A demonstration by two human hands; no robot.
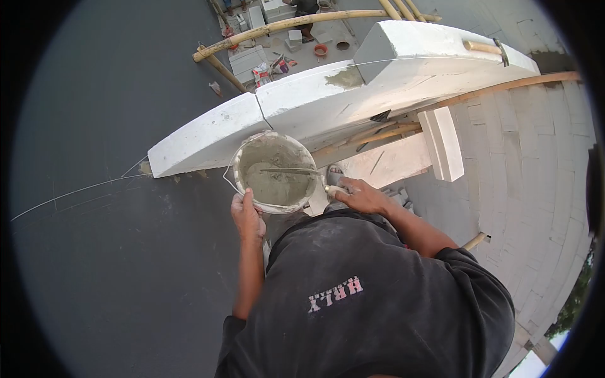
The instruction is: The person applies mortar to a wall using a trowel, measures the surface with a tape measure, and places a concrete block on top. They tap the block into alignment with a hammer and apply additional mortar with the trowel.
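A white bucket (238,169) with a wire handle holds wet grey mortar (268,189). My left hand (248,215) grips its near left rim, thumb on top. In my right hand (364,196) is the handle of a trowel (290,171), whose blade lies across the mortar inside the bucket. Just beyond the bucket runs a row of white blocks (208,131) with a narrow joint between two of them. A patch of grey mortar (346,77) sits on top of the row, against a taller white block (435,41).
Bamboo poles (296,24) cross beyond the blocks. Far below, a person (305,11) is near a red bucket (321,50) and stacked blocks. A string runs along the row. To the right are a white block piece (444,143) and a block wall (517,151). A dark grey wall (126,271) fills the left.
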